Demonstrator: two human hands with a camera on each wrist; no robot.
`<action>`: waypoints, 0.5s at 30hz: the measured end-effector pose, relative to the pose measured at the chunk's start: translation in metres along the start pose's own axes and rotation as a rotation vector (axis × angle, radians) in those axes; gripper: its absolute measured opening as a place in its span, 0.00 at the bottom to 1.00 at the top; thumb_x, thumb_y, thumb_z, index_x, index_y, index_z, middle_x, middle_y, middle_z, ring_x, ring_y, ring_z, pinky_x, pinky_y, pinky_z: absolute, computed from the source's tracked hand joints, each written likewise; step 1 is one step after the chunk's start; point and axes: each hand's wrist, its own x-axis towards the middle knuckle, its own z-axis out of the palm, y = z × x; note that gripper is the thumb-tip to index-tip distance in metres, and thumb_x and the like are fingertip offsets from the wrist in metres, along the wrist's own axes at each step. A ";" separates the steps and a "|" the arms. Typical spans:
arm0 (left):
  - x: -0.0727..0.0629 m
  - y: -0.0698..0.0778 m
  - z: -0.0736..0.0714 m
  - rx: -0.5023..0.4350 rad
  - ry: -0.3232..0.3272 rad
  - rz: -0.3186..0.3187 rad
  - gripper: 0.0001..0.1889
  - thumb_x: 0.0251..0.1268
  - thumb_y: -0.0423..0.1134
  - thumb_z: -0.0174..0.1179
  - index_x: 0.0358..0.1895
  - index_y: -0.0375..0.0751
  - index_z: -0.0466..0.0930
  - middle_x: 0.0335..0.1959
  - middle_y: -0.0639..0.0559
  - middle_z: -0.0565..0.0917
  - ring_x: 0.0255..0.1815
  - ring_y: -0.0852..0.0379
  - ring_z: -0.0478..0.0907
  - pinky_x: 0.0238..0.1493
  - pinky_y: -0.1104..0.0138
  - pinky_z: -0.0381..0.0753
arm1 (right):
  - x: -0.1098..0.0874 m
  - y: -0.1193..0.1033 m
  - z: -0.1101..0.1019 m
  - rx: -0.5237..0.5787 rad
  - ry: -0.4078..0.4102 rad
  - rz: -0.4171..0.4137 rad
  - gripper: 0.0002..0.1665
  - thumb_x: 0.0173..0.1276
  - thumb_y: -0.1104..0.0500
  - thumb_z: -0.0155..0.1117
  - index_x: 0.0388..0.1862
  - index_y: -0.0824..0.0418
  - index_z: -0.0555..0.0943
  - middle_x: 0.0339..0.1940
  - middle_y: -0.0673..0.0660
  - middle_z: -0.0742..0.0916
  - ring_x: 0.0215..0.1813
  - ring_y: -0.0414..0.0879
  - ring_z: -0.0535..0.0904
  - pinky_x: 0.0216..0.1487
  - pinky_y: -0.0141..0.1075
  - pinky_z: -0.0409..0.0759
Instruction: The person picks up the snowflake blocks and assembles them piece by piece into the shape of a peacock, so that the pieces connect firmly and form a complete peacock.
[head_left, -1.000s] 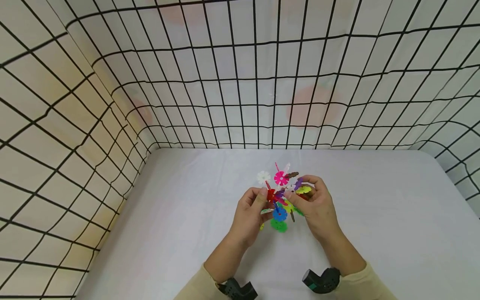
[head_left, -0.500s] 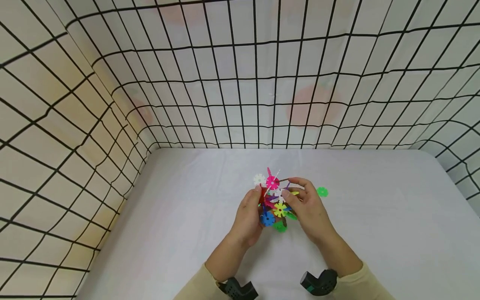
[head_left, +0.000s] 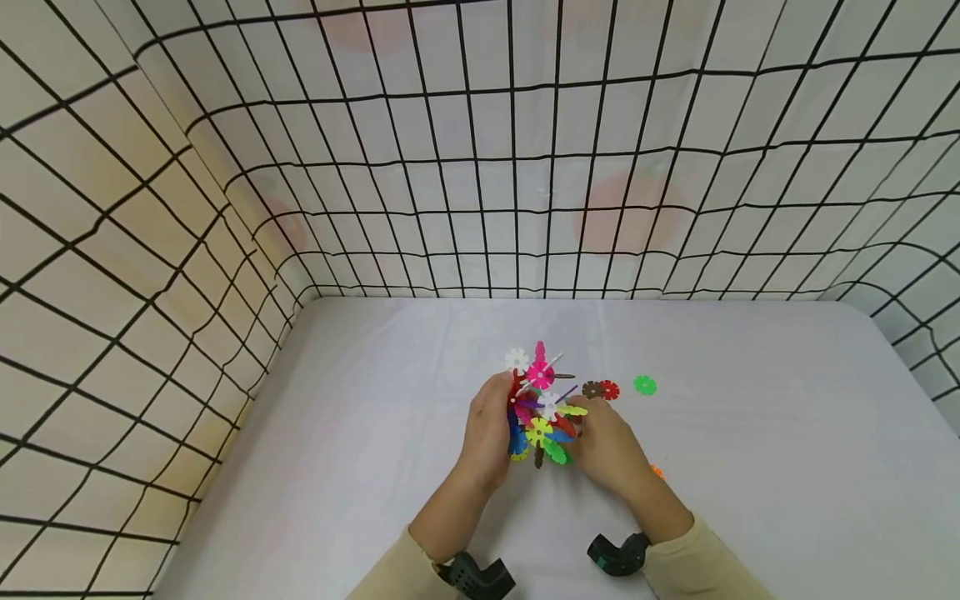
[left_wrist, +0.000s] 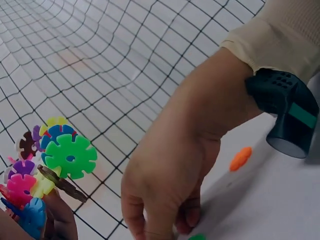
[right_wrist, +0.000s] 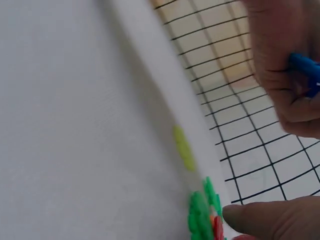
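Note:
My left hand (head_left: pixel 487 433) grips a many-coloured cluster of interlocking flower-shaped plastic discs (head_left: pixel 540 377) above the white table. In the left wrist view its green disc (left_wrist: pixel 70 159) and brown disc (left_wrist: pixel 62 184) stick out from the cluster. Just right of the cluster, my right hand (head_left: pixel 611 446) reaches low, its fingertips hidden in the head view. From the right wrist, its straight thumb (right_wrist: pixel 275 216) shows with the tip close beside some green discs (right_wrist: pixel 199 217) and a red one (right_wrist: pixel 218 229).
Loose on the table are a brown disc (head_left: pixel 592 389), a red disc (head_left: pixel 611 389), a green disc (head_left: pixel 645 384) and an orange disc (head_left: pixel 657 472). Black wire mesh (head_left: pixel 517 192) borders the table (head_left: pixel 337 467) at the back and sides. Each wrist carries a black camera (head_left: pixel 618 554).
My right hand has left the cluster and moved down and left, uncovering loose discs behind it. The cluster has shifted slightly left and turned in my left hand.

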 end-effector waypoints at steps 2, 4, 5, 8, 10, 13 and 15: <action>0.000 0.000 0.000 0.038 0.002 0.025 0.24 0.81 0.59 0.40 0.61 0.48 0.75 0.59 0.49 0.78 0.61 0.55 0.76 0.59 0.65 0.84 | -0.002 0.001 0.006 -0.054 0.030 -0.043 0.31 0.56 0.65 0.78 0.59 0.69 0.82 0.52 0.64 0.86 0.49 0.54 0.82 0.48 0.49 0.87; -0.001 0.001 0.000 0.062 0.002 0.043 0.23 0.82 0.59 0.40 0.59 0.48 0.76 0.57 0.49 0.79 0.59 0.55 0.76 0.56 0.66 0.84 | -0.003 0.000 0.007 -0.073 0.050 -0.061 0.30 0.55 0.65 0.79 0.58 0.67 0.83 0.51 0.62 0.87 0.50 0.53 0.81 0.49 0.48 0.87; -0.001 0.001 0.001 0.066 0.001 0.050 0.23 0.82 0.58 0.40 0.58 0.47 0.76 0.56 0.49 0.79 0.57 0.55 0.77 0.55 0.67 0.83 | -0.004 0.001 0.006 -0.062 0.047 -0.059 0.28 0.55 0.66 0.78 0.57 0.67 0.83 0.51 0.62 0.87 0.49 0.52 0.81 0.48 0.48 0.87; -0.001 0.002 0.002 0.082 0.008 0.057 0.22 0.81 0.58 0.43 0.54 0.45 0.78 0.49 0.49 0.81 0.49 0.57 0.78 0.48 0.70 0.82 | -0.005 0.003 0.001 -0.024 0.014 -0.052 0.25 0.57 0.70 0.71 0.56 0.68 0.82 0.50 0.62 0.88 0.42 0.49 0.80 0.44 0.44 0.85; -0.002 0.003 0.003 0.095 0.007 0.058 0.21 0.81 0.57 0.46 0.51 0.44 0.78 0.45 0.49 0.81 0.43 0.57 0.79 0.43 0.71 0.80 | -0.004 0.005 -0.004 0.014 -0.014 -0.047 0.25 0.60 0.70 0.67 0.58 0.69 0.81 0.51 0.63 0.89 0.40 0.49 0.81 0.43 0.44 0.85; -0.003 0.004 0.004 0.133 -0.019 0.065 0.20 0.80 0.56 0.48 0.49 0.42 0.78 0.40 0.48 0.81 0.37 0.59 0.80 0.38 0.71 0.80 | 0.000 0.008 -0.015 0.068 -0.047 -0.048 0.21 0.63 0.69 0.67 0.57 0.67 0.80 0.49 0.62 0.89 0.42 0.50 0.85 0.44 0.45 0.87; -0.004 0.004 0.003 0.153 -0.072 0.079 0.20 0.80 0.55 0.48 0.48 0.41 0.79 0.41 0.45 0.83 0.35 0.60 0.81 0.38 0.72 0.82 | 0.003 0.010 -0.024 0.164 -0.055 -0.008 0.18 0.69 0.64 0.67 0.57 0.64 0.80 0.48 0.60 0.89 0.44 0.50 0.87 0.47 0.44 0.88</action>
